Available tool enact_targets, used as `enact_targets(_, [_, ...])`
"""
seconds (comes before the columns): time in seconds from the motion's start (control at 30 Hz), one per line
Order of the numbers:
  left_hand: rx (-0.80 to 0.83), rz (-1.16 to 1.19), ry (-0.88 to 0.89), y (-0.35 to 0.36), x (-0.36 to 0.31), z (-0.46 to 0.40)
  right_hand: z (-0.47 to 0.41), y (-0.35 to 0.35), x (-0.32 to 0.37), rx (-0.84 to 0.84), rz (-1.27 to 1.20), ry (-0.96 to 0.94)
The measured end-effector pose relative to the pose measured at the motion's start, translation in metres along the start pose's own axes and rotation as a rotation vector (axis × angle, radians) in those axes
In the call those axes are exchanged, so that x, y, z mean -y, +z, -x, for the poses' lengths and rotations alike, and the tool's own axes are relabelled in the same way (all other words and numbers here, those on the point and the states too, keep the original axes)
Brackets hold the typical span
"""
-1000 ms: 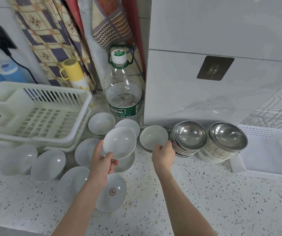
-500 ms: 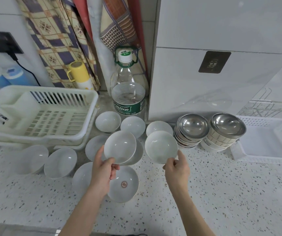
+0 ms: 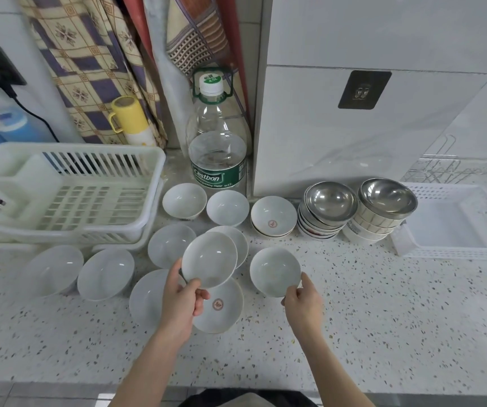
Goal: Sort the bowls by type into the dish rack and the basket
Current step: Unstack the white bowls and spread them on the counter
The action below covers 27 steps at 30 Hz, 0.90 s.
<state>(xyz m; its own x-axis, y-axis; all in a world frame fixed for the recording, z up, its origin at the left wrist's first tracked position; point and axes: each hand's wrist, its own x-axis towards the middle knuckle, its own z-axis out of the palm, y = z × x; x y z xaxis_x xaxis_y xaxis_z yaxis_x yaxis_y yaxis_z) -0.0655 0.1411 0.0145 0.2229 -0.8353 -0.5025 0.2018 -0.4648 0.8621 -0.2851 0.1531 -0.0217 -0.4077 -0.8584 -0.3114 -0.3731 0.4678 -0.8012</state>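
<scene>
I see white ceramic bowls [image 3: 105, 273] spread upright mid-counter, two lifted and tilted. Two stacks of steel bowls [image 3: 331, 211] sit by the back wall. White dish rack [image 3: 69, 198] at left edge, white basket [image 3: 454, 221] at right edge.

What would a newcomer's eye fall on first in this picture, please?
Probably the two white bowls held up mid-counter: the left hand grips one, the right hand another. More white bowls crowd the counter by the empty white dish rack, and two stacks of steel bowls sit near the white basket.
</scene>
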Motion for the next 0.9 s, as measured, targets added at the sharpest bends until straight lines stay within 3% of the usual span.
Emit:
enact_targets(0.53, [0.021,-0.097,0.006,-0.016,0.010,0.014,-0.017,0.017,0.002,-0.039,-0.113,0.073])
enact_targets(0.9, [0.180,-0.225,0.041,-0.010,0.019,0.023,-0.011,0.010,-0.006,-0.013,-0.280,0.191])
